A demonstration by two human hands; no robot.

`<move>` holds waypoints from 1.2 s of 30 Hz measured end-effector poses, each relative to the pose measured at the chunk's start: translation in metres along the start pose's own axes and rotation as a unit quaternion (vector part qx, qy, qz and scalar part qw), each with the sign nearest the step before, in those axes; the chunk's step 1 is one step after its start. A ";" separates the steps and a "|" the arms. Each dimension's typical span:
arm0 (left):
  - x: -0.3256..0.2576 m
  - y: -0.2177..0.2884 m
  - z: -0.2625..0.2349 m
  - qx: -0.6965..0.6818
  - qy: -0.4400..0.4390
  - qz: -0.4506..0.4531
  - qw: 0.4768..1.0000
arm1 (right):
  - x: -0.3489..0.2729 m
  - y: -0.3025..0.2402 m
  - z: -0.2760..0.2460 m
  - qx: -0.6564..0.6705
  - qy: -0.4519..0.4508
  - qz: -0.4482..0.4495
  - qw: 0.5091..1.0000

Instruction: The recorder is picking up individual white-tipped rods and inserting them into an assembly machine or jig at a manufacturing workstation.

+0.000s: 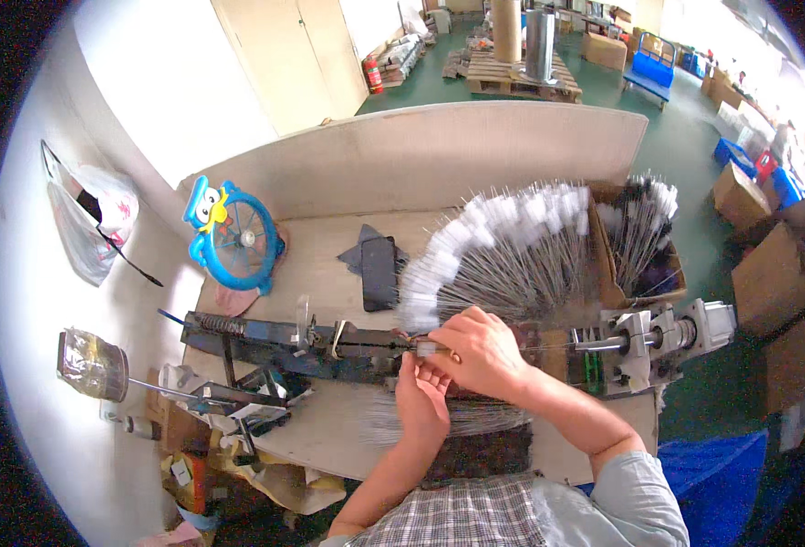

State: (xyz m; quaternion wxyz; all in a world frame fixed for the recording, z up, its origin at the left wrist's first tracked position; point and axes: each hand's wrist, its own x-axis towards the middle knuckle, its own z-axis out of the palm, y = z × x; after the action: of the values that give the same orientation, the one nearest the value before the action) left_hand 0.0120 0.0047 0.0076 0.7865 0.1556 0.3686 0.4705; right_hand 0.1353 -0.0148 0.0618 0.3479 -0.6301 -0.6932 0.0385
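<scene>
My two hands meet at the middle of a long dark metal bench machine (265,339). My right hand (483,354) reaches over from the right, its fingers closed at the rail beside a small pale block (428,348); what they grip is hidden. Just below, my left hand (423,401) is closed with its thumb up against the rail, and what it pinches is too small to make out. Behind them spreads a wide fan of thin wire-stemmed brushes (503,246) with white tips. A thin wire runs right from my right hand toward a metal spindle unit (644,342).
A carton (612,283) of more wire brushes stands at the table's right. Behind the machine lie a dark phone (379,273) and a blue cartoon-bird fan (238,239). More thin wires (489,421) lie near my body. A low board (466,150) borders the table's back.
</scene>
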 end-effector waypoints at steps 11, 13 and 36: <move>-0.002 -0.010 0.001 0.019 -0.019 0.050 0.998 | -0.015 0.008 0.006 -0.025 0.082 -0.062 0.994; 0.001 -0.010 0.000 0.037 -0.004 0.082 0.996 | -0.016 0.011 0.005 -0.031 0.072 -0.076 0.994; 0.000 -0.011 -0.002 -0.052 -0.018 0.042 0.998 | -0.014 -0.001 0.010 -0.026 0.082 -0.062 0.994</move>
State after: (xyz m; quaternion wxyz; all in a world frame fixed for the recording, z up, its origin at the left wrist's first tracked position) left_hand 0.0167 -0.0012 -0.0001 0.7796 0.1380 0.3226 0.5188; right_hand 0.1283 -0.0238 0.0488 0.3884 -0.5956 -0.7011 -0.0533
